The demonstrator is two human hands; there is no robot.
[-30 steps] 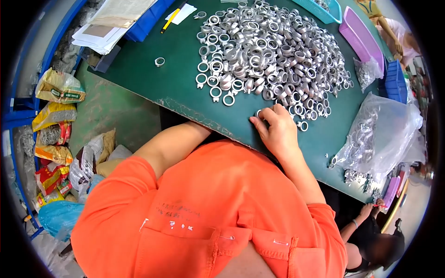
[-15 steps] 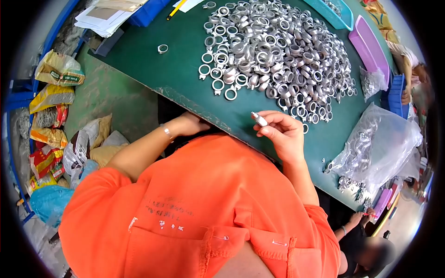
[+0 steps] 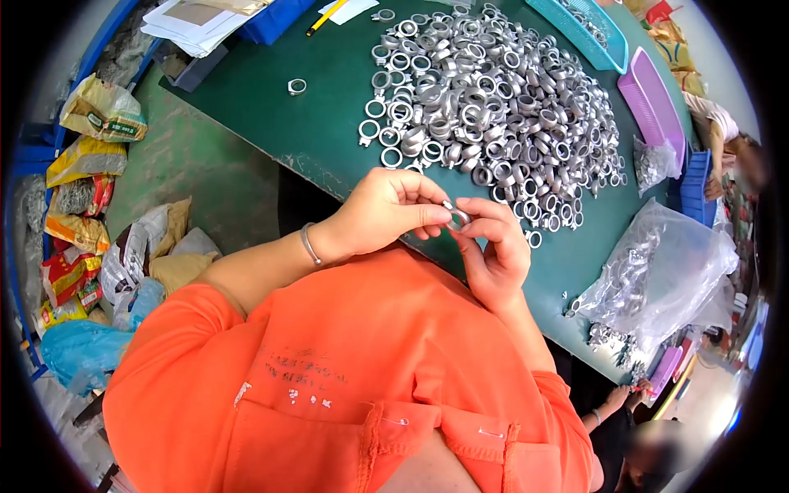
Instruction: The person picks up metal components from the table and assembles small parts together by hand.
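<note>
A small silver metal ring (image 3: 459,219) with a lug is between my two hands, just over the table's near edge. My right hand (image 3: 498,245) pinches its right side between thumb and fingers. From the left, my left hand (image 3: 390,212) meets it with thumb and index fingertip pressed together at the lug; the fingertips partly cover the ring. Beyond my hands spreads a large heap of similar metal rings (image 3: 501,107) on the green table (image 3: 329,140). One loose ring (image 3: 297,86) lies apart on the left.
A turquoise basket (image 3: 583,33) and a pink basket (image 3: 653,103) stand at the back right. A clear plastic bag (image 3: 666,267) of metal parts lies on the right. A yellow pencil (image 3: 326,17) and papers (image 3: 201,29) are at the back left. Other people work along the right side.
My left hand has come up from below the table edge and taken hold at the ring. My right hand has turned the ring and shifted slightly nearer and left.
</note>
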